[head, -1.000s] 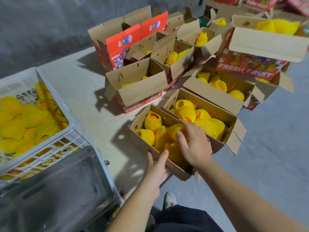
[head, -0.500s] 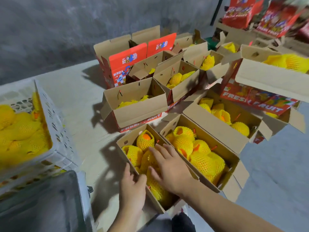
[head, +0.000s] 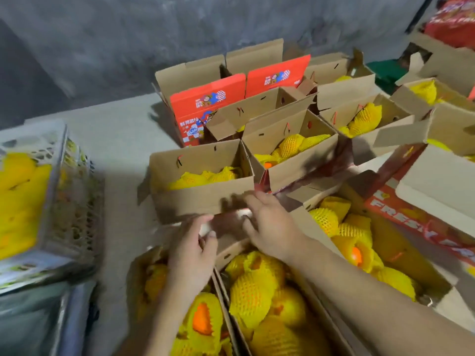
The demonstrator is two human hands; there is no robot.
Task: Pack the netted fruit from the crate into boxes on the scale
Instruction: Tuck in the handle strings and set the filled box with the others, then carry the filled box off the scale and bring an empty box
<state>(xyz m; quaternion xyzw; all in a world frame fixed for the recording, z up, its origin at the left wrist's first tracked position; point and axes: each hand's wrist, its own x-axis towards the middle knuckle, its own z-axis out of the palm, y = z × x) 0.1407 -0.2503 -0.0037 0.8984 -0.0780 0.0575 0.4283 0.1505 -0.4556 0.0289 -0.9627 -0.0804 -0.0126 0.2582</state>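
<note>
Two bare hands reach over open cardboard boxes crowded on a grey floor. The left hand (head: 191, 255) and right hand (head: 272, 227) both touch the far flap (head: 231, 246) of the nearest box (head: 218, 291), probably to fold it shut; blur hides whether the fingers pinch it or only press. That box is already full of yellow netted fruit (head: 253, 294), which would explain the closing. More fruit waits in the white crate (head: 74, 191) at the floor's left edge, beside the scale (head: 38, 325).
</note>
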